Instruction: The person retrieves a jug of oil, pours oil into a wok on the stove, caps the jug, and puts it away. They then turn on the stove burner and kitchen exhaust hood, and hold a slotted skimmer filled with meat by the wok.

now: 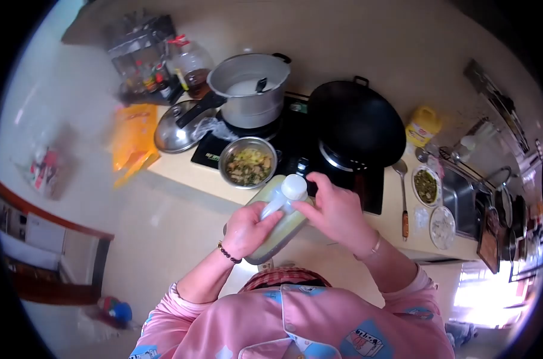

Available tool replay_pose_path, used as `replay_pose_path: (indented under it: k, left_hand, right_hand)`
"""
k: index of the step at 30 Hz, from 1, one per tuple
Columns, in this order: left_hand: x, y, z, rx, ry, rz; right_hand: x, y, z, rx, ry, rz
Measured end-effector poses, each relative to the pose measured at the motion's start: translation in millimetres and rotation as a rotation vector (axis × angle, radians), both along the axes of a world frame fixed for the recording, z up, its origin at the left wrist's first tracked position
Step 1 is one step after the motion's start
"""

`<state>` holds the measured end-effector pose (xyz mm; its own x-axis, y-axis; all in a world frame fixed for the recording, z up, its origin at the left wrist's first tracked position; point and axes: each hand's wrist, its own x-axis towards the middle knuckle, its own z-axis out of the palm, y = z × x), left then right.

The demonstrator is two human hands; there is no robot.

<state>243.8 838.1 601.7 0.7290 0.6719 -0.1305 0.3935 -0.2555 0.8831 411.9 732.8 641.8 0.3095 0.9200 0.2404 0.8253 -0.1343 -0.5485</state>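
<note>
A large translucent plastic jug (277, 230) with pale yellow-green contents is held tilted in front of my body. My left hand (247, 230) is closed round its moulded handle. The jug's white screw cap (294, 187) is on its neck. My right hand (337, 212) is at the cap, thumb by the neck and curled index finger beside the rim. Just beyond the jug stands a steel bowl (247, 163) of chopped food pieces in yellow and green.
A pressure cooker pot (250, 87) and a black wok (355, 122) stand on the cooktop. Left are a steel lid (177, 128) and an orange bag (137, 134). To the right are a spatula (404, 197), two plates, a yellow jug (424, 124) and the sink (460, 194).
</note>
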Motion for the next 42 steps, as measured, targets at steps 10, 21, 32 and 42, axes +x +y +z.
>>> replay_pose_path:
  k: [10,21,32,42]
  left_hand:
    - [38.6,16.7,1.7,0.215,0.025,-0.104]
    - [42.5,19.2,5.9,0.248,0.089,-0.056]
    - [42.6,19.1,5.3,0.307,0.109,-0.053]
    - [43.6,16.1,10.7,0.283,0.106,-0.049]
  right_hand:
    - [26.9,41.1,-13.1,-0.195,-0.199,-0.207]
    - [75.1,46.3,4.4,0.014,0.173,0.504]
    - [77.6,52.1,-3.6,0.047,0.029,0.563]
    - [75.8,46.8,10.3,-0.102,0.027,0.558]
